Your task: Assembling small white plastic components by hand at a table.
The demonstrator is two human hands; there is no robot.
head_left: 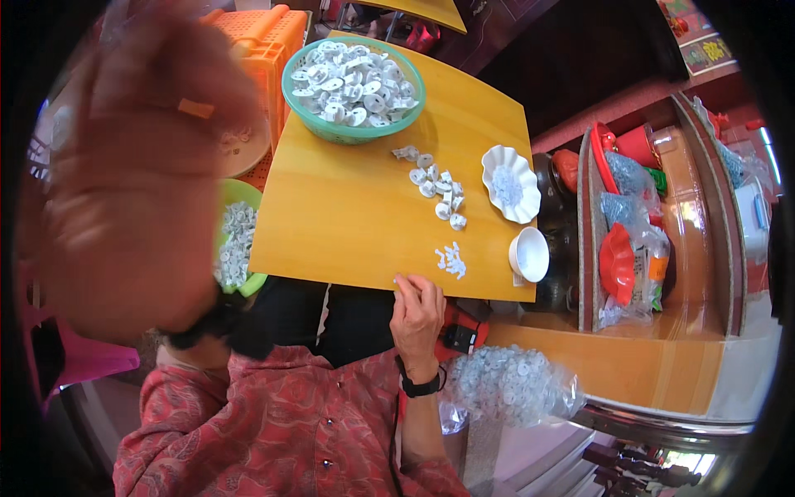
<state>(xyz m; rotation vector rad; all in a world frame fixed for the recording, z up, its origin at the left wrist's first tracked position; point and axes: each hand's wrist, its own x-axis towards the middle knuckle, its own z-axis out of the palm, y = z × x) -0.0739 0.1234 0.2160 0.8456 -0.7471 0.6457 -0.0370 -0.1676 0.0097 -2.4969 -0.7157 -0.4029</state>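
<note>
My left hand is raised very close to the camera, large and smeared by motion, so its fingers cannot be read. At the table's near edge, my right hand has thumb and fingers drawn together in a pinch. A tiny pale spot shows at its fingertips, too small to name. Just beyond lies a little pile of small white plastic pieces. Farther off, several round white plastic parts form a loose line. A green basket heaped with similar white parts stands at the far left of the yellow table.
A scalloped white dish holding small clear pieces and a white bowl stand at the right edge. Left are a lime-green container of white parts and an orange crate. A clear bag of parts sits below right, near shelving.
</note>
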